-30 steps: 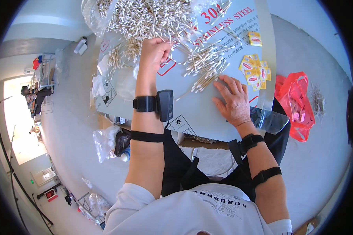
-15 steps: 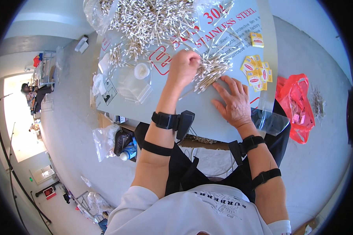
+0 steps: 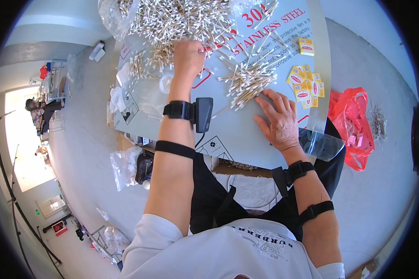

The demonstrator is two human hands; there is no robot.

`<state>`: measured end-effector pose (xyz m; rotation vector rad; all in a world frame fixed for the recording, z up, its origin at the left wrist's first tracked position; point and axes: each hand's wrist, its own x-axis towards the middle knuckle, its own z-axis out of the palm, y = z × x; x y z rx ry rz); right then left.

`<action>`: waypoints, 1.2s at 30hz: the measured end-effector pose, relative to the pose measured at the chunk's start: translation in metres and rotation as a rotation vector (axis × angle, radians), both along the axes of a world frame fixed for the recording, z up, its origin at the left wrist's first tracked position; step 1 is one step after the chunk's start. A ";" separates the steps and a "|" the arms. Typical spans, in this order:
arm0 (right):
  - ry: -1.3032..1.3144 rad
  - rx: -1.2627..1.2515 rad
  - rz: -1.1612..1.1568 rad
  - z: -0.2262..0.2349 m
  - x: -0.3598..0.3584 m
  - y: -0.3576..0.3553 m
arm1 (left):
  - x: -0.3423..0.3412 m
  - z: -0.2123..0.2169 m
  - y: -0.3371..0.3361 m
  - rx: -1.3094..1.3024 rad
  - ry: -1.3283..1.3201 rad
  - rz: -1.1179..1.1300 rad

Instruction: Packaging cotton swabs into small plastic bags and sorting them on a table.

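A big heap of cotton swabs [image 3: 172,18] covers the far part of a steel sheet [image 3: 237,130] with a printed film on it. My left hand [image 3: 188,58] reaches out to the near edge of that heap, its fingers curled down among the swabs. A smaller bundle of swabs [image 3: 246,81] lies in the middle of the sheet. My right hand [image 3: 277,118] rests flat on the sheet, fingers spread, its fingertips at the near end of that bundle. Whether my left hand holds any swabs is hidden.
Several small yellow packets [image 3: 305,83] lie right of the bundle. A red plastic bag [image 3: 354,125] sits on the floor at the right. Clear plastic bags [image 3: 123,165] and a round lid [image 3: 165,83] lie at the left. A person [image 3: 39,109] sits far left.
My left hand went from the far heap to the small bundle, then back out left to the heap's edge. My right hand stayed flat on the sheet.
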<state>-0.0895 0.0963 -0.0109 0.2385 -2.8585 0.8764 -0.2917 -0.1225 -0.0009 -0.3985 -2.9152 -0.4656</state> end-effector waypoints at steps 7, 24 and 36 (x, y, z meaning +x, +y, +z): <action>0.001 -0.010 -0.004 0.001 0.000 0.002 | 0.021 0.018 0.014 0.178 -0.453 -0.052; 0.016 -0.009 0.002 0.001 -0.001 -0.001 | 0.032 -0.001 0.021 0.209 -0.127 -0.050; 0.009 0.000 -0.006 -0.001 0.000 0.002 | 0.048 0.011 0.035 0.425 -0.248 0.053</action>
